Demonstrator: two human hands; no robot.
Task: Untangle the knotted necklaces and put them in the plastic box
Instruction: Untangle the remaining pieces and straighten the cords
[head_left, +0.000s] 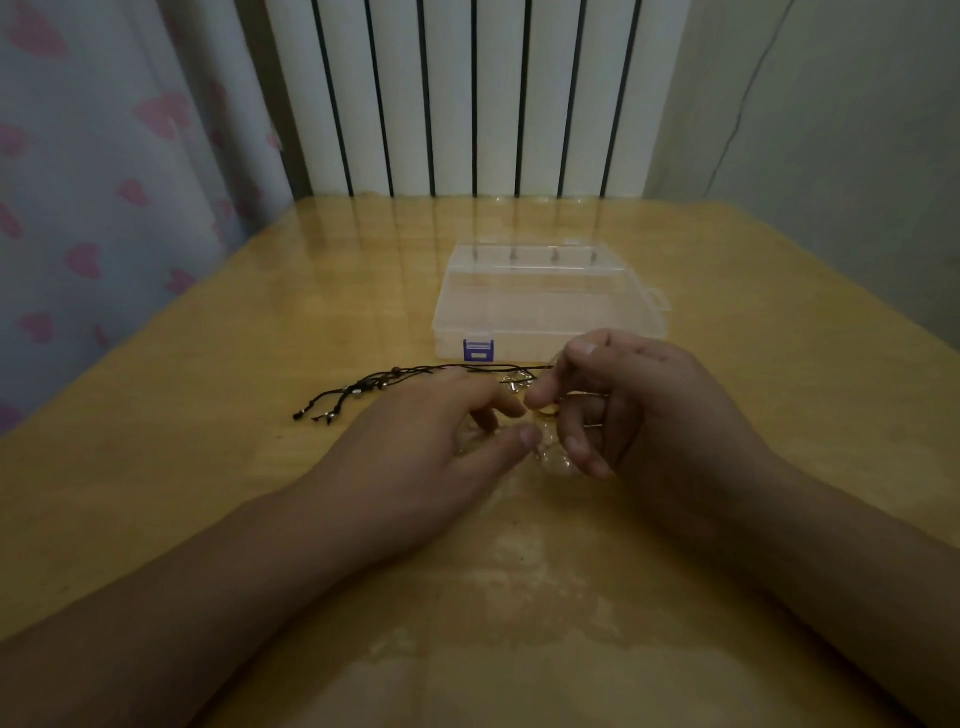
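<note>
Black cord necklaces (363, 387) with small beads lie tangled on the wooden table (208, 364), their loose ends fanning out to the left. The cords run right toward my hands, where small gold pieces (514, 384) show. My right hand (634, 400) has its fingers curled and pinches the cord and a gold piece near its fingertips. My left hand (441, 436) lies beside it with fingers loosely bent, tips close to the knot; whether they grip anything is hidden. The clear plastic box (540, 301) with a purple latch sits closed just behind my hands.
A white ribbed radiator (467, 93) stands behind the table's far edge. A curtain with pink hearts (104, 182) hangs at the left, close to the table's left edge. A pale wall is at the right.
</note>
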